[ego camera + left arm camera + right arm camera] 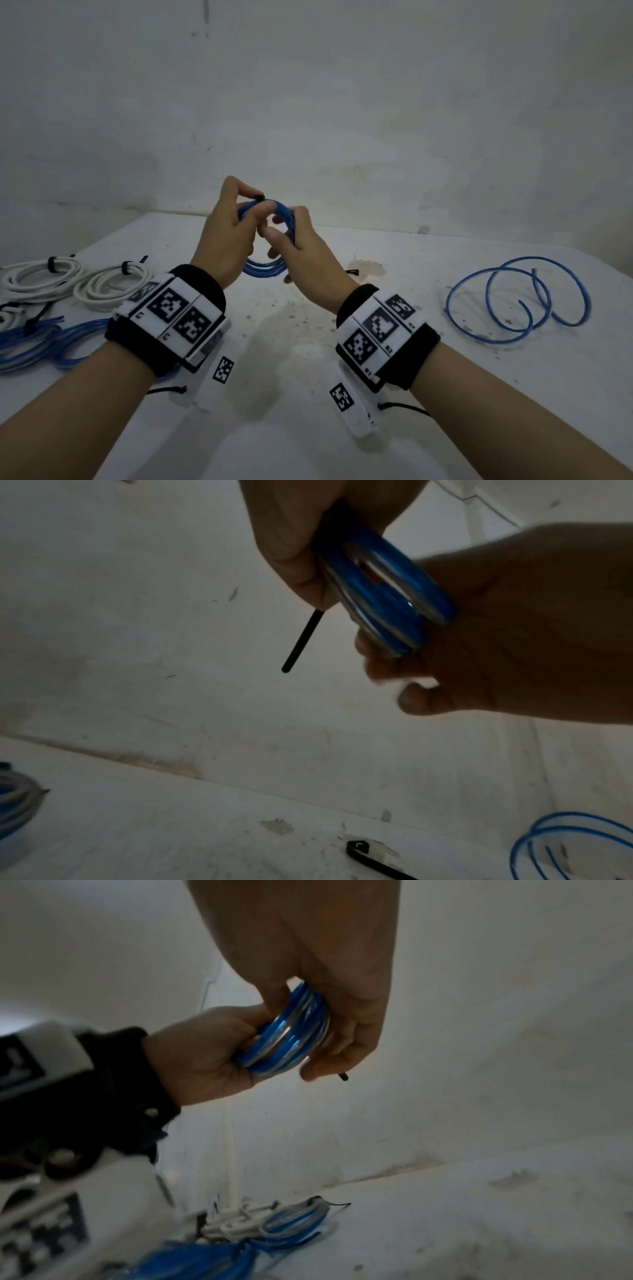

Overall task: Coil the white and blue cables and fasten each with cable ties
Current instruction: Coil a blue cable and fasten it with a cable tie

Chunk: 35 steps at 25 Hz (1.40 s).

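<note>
Both hands hold a coiled blue cable [265, 269] in the air above the white table [308, 346]. My left hand [236, 222] is at the coil's top left, thumb and forefinger pinching a black cable tie [260, 197] wrapped over the strands. In the left wrist view the tie's tail [301, 642] sticks out below the left hand [291, 534] beside the coil [387, 588]. My right hand [298, 246] grips the coil's right side with curled fingers. The right wrist view shows the coil [291, 1031] between both hands, with the tie's tip [343, 1077] past the right fingers.
A loose blue cable [513, 301] sprawls on the table to the right. Tied white coils [109, 287] and tied blue coils [34, 339] lie at the left. A spare black tie [369, 859] lies on the table under the hands. A wall stands behind.
</note>
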Each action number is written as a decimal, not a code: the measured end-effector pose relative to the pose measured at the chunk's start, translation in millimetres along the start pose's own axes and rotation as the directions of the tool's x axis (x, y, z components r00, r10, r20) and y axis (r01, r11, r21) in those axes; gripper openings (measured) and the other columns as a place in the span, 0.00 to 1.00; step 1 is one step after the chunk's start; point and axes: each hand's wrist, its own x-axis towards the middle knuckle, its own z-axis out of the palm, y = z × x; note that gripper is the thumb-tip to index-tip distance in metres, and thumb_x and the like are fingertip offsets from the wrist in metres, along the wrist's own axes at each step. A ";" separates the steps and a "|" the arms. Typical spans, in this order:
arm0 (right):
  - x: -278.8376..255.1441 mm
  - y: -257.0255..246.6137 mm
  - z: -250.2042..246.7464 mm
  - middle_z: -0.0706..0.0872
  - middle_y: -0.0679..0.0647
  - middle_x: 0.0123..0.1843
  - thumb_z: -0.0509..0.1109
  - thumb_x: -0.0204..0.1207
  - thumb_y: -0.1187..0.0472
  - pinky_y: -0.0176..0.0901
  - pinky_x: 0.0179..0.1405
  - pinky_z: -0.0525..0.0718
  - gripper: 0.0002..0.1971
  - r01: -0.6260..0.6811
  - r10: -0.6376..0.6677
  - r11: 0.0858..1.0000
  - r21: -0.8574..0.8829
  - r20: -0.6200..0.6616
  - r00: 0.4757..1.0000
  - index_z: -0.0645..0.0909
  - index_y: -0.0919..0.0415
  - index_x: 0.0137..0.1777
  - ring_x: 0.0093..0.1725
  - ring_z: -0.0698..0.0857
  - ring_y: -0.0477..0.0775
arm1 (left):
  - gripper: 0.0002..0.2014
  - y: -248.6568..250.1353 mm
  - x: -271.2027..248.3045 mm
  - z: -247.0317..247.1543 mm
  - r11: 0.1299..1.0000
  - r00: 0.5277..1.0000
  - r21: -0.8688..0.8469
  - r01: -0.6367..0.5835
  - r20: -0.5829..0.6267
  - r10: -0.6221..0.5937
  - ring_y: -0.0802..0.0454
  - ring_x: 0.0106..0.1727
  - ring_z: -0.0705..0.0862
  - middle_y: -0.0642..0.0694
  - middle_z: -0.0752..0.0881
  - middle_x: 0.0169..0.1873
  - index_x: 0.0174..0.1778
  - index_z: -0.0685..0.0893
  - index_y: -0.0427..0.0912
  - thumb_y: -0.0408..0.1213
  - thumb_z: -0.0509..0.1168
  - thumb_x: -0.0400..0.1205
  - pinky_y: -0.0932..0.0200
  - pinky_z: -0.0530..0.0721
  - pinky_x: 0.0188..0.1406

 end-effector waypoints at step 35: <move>228.5 104.4 138.1 0.59 0.63 0.80 0.65 0.77 0.45 0.47 0.73 0.67 0.41 0.019 0.470 0.706 -0.708 0.488 0.736 0.51 0.66 0.80 0.77 0.64 0.61 | 0.28 -105.0 18.1 -96.7 0.594 0.512 0.769 0.234 0.422 -0.748 0.47 0.76 0.68 0.43 0.68 0.76 0.79 0.59 0.49 0.53 0.55 0.83 0.61 0.66 0.69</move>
